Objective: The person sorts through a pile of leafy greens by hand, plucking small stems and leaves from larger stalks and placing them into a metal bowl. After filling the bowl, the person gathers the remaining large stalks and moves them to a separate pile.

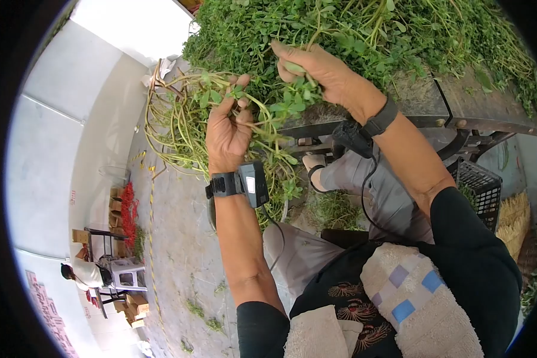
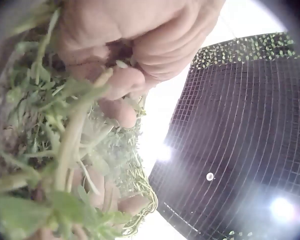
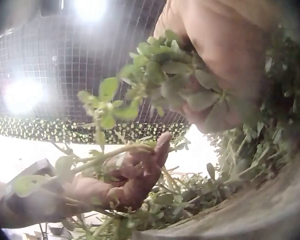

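Observation:
My left hand [image 1: 228, 132] is palm up, its fingers curled round a purslane stem [image 1: 258, 126] with leafy side shoots. In the left wrist view the thick pale stem [image 2: 72, 135] runs right in front of the curled fingers [image 2: 121, 82]. To its right, my right hand [image 1: 328, 71] grips a small bunch of leafy purslane sprigs [image 1: 297, 98]. The right wrist view shows these rounded leaves [image 3: 162, 70] poking out from under the fist, partly hiding the fingers. A large heap of purslane [image 1: 352, 30] lies just beyond both hands.
Long bare stems [image 1: 176, 122] hang in a tangle left of my left hand. The heap rests on a worn table [image 1: 417, 98] with a dark metal edge. A black plastic crate [image 1: 480, 191] stands at the right. A person [image 1: 86, 274] sits far off at left.

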A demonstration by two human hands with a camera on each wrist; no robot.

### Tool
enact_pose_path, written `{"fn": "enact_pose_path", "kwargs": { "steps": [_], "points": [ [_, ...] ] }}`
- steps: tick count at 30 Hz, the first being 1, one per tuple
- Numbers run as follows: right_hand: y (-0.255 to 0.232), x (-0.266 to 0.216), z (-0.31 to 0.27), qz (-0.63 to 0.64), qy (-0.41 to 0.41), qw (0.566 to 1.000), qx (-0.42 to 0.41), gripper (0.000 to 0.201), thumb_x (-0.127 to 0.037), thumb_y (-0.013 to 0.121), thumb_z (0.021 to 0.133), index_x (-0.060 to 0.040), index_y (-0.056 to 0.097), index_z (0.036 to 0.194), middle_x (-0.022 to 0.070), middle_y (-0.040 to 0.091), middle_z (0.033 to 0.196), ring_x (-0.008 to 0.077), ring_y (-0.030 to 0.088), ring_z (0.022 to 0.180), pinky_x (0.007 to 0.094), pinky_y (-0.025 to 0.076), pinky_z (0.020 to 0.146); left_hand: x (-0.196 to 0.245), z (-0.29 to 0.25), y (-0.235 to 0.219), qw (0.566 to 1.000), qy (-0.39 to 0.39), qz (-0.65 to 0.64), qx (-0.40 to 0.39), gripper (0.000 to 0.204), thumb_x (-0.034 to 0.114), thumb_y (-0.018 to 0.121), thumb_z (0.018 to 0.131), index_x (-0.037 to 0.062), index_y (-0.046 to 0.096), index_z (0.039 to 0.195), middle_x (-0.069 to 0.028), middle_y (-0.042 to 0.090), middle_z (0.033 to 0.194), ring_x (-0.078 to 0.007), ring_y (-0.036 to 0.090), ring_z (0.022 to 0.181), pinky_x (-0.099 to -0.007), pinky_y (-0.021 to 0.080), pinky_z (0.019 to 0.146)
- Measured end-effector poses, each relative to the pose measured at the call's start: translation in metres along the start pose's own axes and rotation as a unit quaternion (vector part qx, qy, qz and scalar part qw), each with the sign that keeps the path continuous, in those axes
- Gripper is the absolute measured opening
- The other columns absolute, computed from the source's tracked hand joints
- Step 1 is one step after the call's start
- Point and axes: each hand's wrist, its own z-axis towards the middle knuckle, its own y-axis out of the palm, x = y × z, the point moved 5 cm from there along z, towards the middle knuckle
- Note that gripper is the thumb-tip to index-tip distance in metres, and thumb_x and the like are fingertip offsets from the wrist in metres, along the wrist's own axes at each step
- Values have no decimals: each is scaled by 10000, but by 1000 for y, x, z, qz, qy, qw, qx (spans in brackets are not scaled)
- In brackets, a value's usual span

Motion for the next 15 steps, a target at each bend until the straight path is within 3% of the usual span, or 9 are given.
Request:
{"fn": "enact_pose_path", "kwargs": {
  "steps": [1, 2, 5, 7, 10, 11, 14, 15],
  "points": [
    [0, -9, -3, -58, -50, 997, 18, 516, -529, 581, 821, -138, 418, 527, -47, 391, 514, 72, 416, 611, 286, 391, 753, 0, -1, 3, 1000, -11, 15, -15, 298, 40, 448, 911, 9, 413, 1206, -155, 534, 1182, -139, 519, 682, -185, 412, 431],
    [2, -13, -6, -58, -49, 997, 18, 516, -529, 581, 821, -138, 418, 527, -47, 391, 514, 72, 416, 611, 286, 391, 753, 1, -1, 5, 1000, -11, 15, -15, 298, 40, 448, 911, 9, 413, 1206, -155, 534, 1182, -139, 519, 682, -185, 412, 431],
    [5, -12, -12, -92, -4, 996, -1, 448, -507, 628, 795, -111, 556, 599, -29, 492, 593, 79, 411, 610, 276, 392, 699, 1, 2, 7, 999, -2, 41, -27, 297, 36, 440, 915, 32, 419, 1211, -119, 531, 1200, -118, 509, 652, -155, 374, 380],
    [10, -6, -13, -94, 12, 995, -24, 359, -389, 709, 749, -45, 675, 845, 39, 641, 836, 140, 551, 824, 263, 410, 802, 2, 4, 10, 997, 14, 39, -65, 307, 48, 430, 923, 53, 415, 1230, -97, 513, 1245, -98, 489, 618, -156, 378, 362],
    [14, -6, -17, -106, 31, 993, -42, 306, -279, 695, 758, -32, 670, 937, 56, 646, 977, 148, 565, 890, 256, 412, 809, 4, 5, 11, 996, 32, 1, -82, 316, 55, 423, 927, 72, 416, 1243, -83, 488, 1291, -80, 477, 595, -152, 380, 355],
    [16, -3, -17, -92, 32, 994, -53, 276, -215, 683, 756, -31, 660, 960, 54, 644, 971, 147, 561, 907, 260, 413, 815, 3, 6, 10, 996, 32, 1, -82, 316, 55, 423, 927, 72, 416, 1243, -83, 488, 1291, -80, 477, 595, -152, 380, 355],
    [22, 13, -9, -21, 33, 998, -57, 332, -237, 707, 744, -30, 648, 996, 51, 641, 958, 143, 555, 900, 271, 410, 810, 2, 13, 8, 996, 36, -27, -72, 307, 71, 436, 927, 65, 424, 1234, -86, 484, 1297, -75, 470, 581, -151, 381, 361],
    [22, 22, -9, -31, 77, 996, -29, 388, -274, 734, 727, -31, 639, 1014, 53, 633, 951, 145, 547, 908, 270, 393, 804, 0, 13, 7, 996, 36, -27, -72, 307, 71, 436, 927, 65, 424, 1234, -86, 484, 1297, -75, 470, 581, -151, 381, 361]
  ]
}}
